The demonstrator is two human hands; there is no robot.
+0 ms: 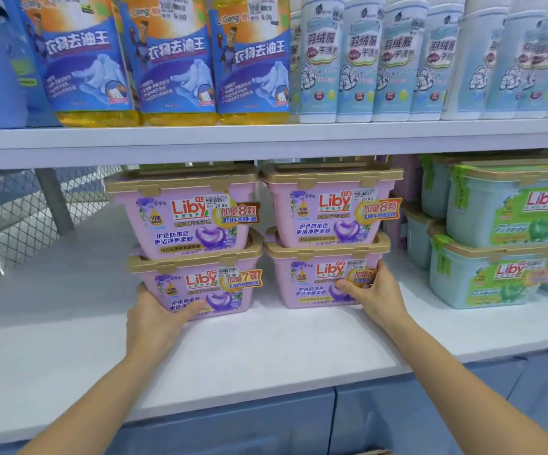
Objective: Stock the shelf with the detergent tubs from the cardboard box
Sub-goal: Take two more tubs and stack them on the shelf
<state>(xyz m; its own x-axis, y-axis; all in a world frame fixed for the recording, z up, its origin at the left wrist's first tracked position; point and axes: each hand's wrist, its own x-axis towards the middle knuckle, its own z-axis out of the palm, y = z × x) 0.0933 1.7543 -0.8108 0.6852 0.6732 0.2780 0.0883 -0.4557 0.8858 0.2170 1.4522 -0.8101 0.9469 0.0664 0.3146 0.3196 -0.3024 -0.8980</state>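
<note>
Two stacks of pink Liby detergent tubs with gold lids stand on the white shelf, two tubs high. My left hand grips the front left corner of the lower left tub, under the upper left tub. My right hand presses on the front right corner of the lower right tub, under the upper right tub. A sliver of the cardboard box shows at the bottom edge.
Green Liby tubs are stacked to the right on the same shelf. The upper shelf holds blue-and-yellow detergent pouches and pale blue bottles. A wire mesh panel stands behind bare shelf space on the left.
</note>
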